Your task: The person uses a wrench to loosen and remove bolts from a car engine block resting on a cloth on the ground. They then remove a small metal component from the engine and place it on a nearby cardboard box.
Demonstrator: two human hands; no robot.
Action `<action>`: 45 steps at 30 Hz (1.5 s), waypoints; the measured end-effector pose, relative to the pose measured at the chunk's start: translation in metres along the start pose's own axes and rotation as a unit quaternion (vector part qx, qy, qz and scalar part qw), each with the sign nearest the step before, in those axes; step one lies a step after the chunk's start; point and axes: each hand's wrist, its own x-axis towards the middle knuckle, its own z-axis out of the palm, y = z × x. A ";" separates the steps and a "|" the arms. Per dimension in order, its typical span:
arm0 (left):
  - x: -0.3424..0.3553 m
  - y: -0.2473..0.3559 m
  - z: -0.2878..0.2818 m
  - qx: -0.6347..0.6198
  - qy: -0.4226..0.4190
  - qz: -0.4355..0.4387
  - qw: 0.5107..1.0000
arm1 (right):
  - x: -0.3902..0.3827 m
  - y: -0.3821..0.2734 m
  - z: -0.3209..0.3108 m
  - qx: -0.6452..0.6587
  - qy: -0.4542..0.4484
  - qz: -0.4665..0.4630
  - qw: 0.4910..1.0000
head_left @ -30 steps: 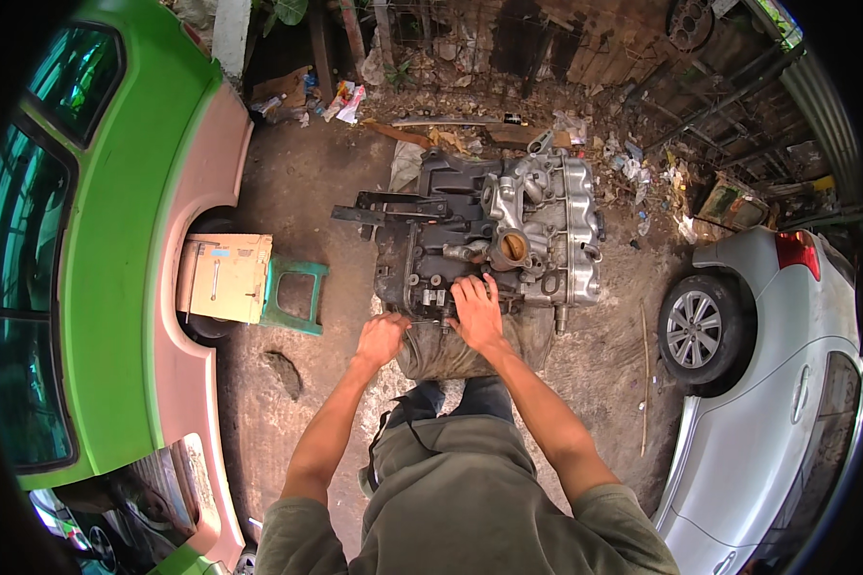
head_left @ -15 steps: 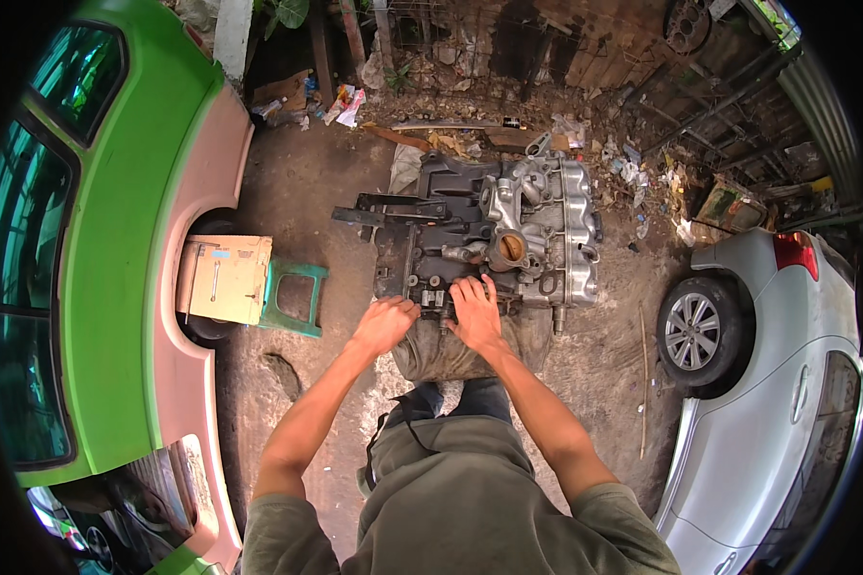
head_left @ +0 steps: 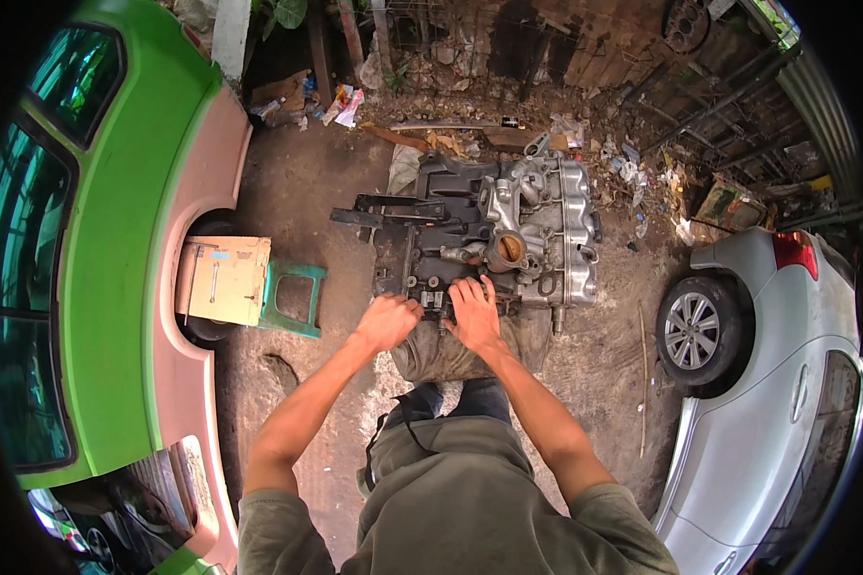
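Observation:
A large engine block with a silver valve cover (head_left: 575, 230), an intake casting (head_left: 499, 196) and a round opening (head_left: 510, 251) lies in front of me on a dark, crumpled base (head_left: 422, 355). My left hand (head_left: 388, 319) is closed at the engine's near left corner; what its fingers grip is hidden. My right hand (head_left: 473, 311) rests beside it, fingers spread over the fittings (head_left: 433, 298) at the near edge. A black metal bracket (head_left: 384, 206) juts from the engine's left side.
A green and pink vehicle body (head_left: 115, 240) stands left, a silver car (head_left: 758, 431) right. Cardboard (head_left: 225, 268) with a wrench on it rests by a green plastic stool (head_left: 297, 297). Scattered litter (head_left: 633, 172) and a rusty fence (head_left: 585, 48) line the back.
My left hand has moved up and slightly right along the engine's front edge, and its forearm has shifted with it. My right hand stays in nearly the same place.

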 end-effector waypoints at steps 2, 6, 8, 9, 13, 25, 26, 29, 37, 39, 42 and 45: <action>-0.003 -0.004 0.005 -0.016 0.019 -0.021 0.999 | 0.000 0.000 0.000 0.000 -0.001 0.002 1.000; -0.017 -0.010 0.025 -0.078 0.068 -0.107 0.989 | 0.000 0.000 0.002 0.004 0.018 -0.003 1.000; -0.023 -0.009 0.040 -0.123 0.082 -0.166 0.975 | 0.000 0.000 0.002 0.004 0.018 0.000 1.000; -0.026 -0.008 0.049 -0.151 0.090 -0.201 0.964 | 0.000 0.000 0.002 0.008 0.025 -0.003 1.000; -0.026 0.006 0.093 -0.295 0.151 -0.321 0.887 | 0.000 0.000 0.002 0.016 0.026 -0.002 1.000; -0.013 0.038 0.160 -0.460 0.167 -0.361 0.794 | 0.000 0.000 0.002 0.009 0.027 0.001 1.000; -0.015 0.036 0.161 -0.447 0.169 -0.358 0.802 | 0.001 -0.001 0.002 0.011 0.023 0.003 1.000; -0.020 0.026 0.166 -0.393 0.184 -0.340 0.834 | 0.000 -0.001 0.002 0.002 0.018 0.001 1.000; -0.035 0.014 0.129 -0.321 0.120 -0.299 0.891 | 0.001 0.000 0.001 -0.004 0.017 -0.006 1.000; -0.039 0.013 0.106 -0.287 0.087 -0.274 0.914 | 0.000 0.000 0.001 -0.001 0.019 -0.006 1.000; -0.037 0.010 0.075 -0.217 0.073 -0.231 0.946 | 0.000 0.000 0.001 0.002 0.021 -0.003 1.000; -0.034 0.006 0.047 -0.156 0.100 -0.180 0.966 | 0.000 0.000 0.002 0.002 0.023 -0.002 1.000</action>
